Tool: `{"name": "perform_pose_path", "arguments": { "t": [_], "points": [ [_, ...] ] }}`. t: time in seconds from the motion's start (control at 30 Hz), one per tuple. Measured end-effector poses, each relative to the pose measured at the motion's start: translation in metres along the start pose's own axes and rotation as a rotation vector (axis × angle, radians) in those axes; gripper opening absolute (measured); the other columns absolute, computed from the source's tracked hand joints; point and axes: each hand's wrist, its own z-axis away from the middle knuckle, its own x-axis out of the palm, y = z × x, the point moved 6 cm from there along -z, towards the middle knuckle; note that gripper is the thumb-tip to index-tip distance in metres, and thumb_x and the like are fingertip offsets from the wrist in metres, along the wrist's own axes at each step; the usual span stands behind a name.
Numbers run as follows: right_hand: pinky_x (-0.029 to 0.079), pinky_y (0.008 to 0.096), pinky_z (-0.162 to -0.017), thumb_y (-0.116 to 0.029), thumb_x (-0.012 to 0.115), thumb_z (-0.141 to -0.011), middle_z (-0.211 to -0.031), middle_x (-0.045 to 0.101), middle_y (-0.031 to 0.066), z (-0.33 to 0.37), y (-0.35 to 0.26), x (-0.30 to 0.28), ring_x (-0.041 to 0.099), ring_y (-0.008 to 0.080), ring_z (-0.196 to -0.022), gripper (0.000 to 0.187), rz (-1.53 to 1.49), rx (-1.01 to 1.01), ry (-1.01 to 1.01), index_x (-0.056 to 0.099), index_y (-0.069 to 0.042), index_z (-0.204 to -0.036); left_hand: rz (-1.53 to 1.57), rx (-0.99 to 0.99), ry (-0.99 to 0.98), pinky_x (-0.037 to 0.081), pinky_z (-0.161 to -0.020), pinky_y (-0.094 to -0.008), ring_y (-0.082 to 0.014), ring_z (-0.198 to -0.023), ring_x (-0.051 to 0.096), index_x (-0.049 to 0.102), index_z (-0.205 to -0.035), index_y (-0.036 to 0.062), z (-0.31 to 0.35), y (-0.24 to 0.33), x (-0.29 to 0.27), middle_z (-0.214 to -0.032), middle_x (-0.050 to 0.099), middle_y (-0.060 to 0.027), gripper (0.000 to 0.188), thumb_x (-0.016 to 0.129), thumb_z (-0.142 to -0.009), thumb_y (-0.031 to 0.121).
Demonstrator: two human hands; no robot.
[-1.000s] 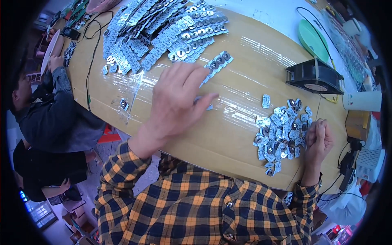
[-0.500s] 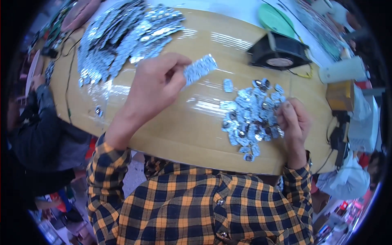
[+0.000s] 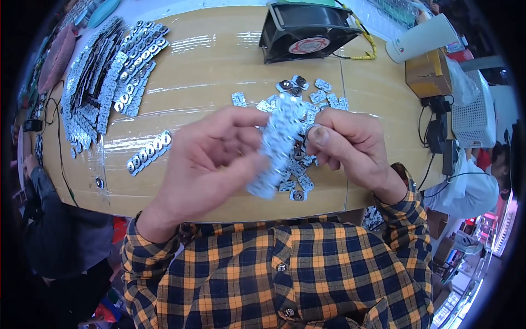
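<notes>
A strip of small joined silvery circuit boards stands upright and slightly tilted, blurred by motion, between the thumb and fingers of my left hand. Close to its right edge is my right hand, its thumb and index finger pinched on a small round metal part, mostly covered by the fingers. Whether this part touches the strip I cannot tell. Behind and below both hands lies a pile of loose small boards, some bearing dark round parts.
At left are a thick stack of board strips and a single strip with round parts. A black fan stands at the back. Right of it are a white cylinder, a cardboard box and a white basket. Someone sits at far left.
My view has shifted. The left hand has brought its strip rightward and turned it upright; my right hand has left the pile's right side and come up beside the strip.
</notes>
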Motion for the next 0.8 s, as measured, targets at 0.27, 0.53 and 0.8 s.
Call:
{"name": "perform_pose_path", "arguments": {
  "t": [0.27,0.53,0.8],
  "points": [
    [0.039,0.0174,-0.048,-0.016,0.048,-0.099,-0.071,0.059,0.0028,-0.006,0.004,0.004,0.052,0.0034,-0.056,0.028,-0.030,-0.023,0.102,0.060,0.001,-0.079,0.462,-0.190,0.187,0.058,-0.064,-0.0266,-0.0149,-0.074,0.068,0.058,-0.108,-0.0034,0.007,-0.035,0.005,-0.087,0.069,-0.0099,0.028,0.069,-0.082,-0.005],
    [0.039,0.0184,-0.047,-0.016,0.048,-0.099,-0.069,0.059,0.0027,-0.006,0.014,0.021,0.052,0.0043,-0.054,0.029,-0.021,-0.033,0.025,0.060,0.000,-0.078,0.691,-0.147,0.426,0.061,-0.069,-0.0348,-0.0229,-0.073,0.070,0.054,-0.095,-0.0012,0.018,-0.031,-0.001,-0.087,0.068,-0.0165,0.017,0.065,-0.082,-0.005],
    [0.039,0.0201,-0.046,-0.017,0.050,-0.098,-0.067,0.058,0.0027,-0.004,0.017,0.016,0.051,0.0056,-0.052,0.028,-0.046,-0.050,0.030,0.060,0.000,-0.078,0.661,-0.141,0.416,0.060,-0.068,-0.0347,-0.0241,-0.072,0.070,0.053,-0.092,-0.0016,0.020,-0.031,0.002,-0.085,0.067,-0.0174,0.018,0.067,-0.081,-0.004]
  ]
}}
